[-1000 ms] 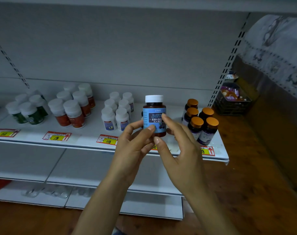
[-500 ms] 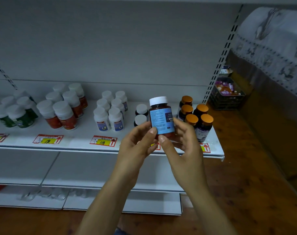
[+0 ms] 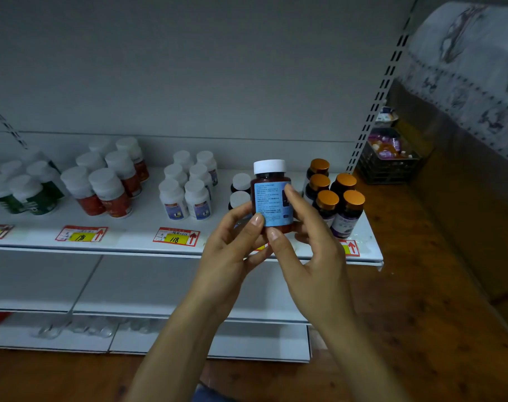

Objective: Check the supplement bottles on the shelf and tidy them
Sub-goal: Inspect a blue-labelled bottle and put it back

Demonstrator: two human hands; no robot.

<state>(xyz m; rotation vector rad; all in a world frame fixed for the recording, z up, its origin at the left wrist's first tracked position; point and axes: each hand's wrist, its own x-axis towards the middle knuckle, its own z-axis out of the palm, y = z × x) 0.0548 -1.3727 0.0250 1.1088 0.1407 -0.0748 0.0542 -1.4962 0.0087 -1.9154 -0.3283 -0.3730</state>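
**Dark bottle held up in front of a white store shelf**

Both hands grip one dark supplement bottle [image 3: 271, 198] with a white cap and a blue label. It is upright, off the shelf and in front of its right half, the fine-print side of the label facing the camera. The left hand [image 3: 232, 250] curls its thumb and fingers around the bottle's lower left side. The right hand [image 3: 311, 256] pinches the bottle with its thumb at the base and a finger laid on the label's right edge.

The white shelf [image 3: 136, 242] carries upright bottles in groups. From the left these are green-labelled bottles [image 3: 23, 192], red-labelled bottles [image 3: 107, 184] and small white bottles [image 3: 186, 187]. Next come two dark white-capped bottles [image 3: 240, 190] just behind the held one, and orange-capped bottles [image 3: 337, 198] near the right end. Red and yellow price tags [image 3: 176, 236] lie flat along the front edge.

A plain grey back panel [image 3: 189, 68] rises behind, edged on the right by a slotted upright [image 3: 383, 82]. A lower shelf [image 3: 131, 285] sits beneath. The wooden floor [image 3: 421, 285] runs past the shelf's right end to a black crate [image 3: 389, 161] of small items. A patterned cloth [image 3: 473, 68] drapes over something at upper right. The light is dim.
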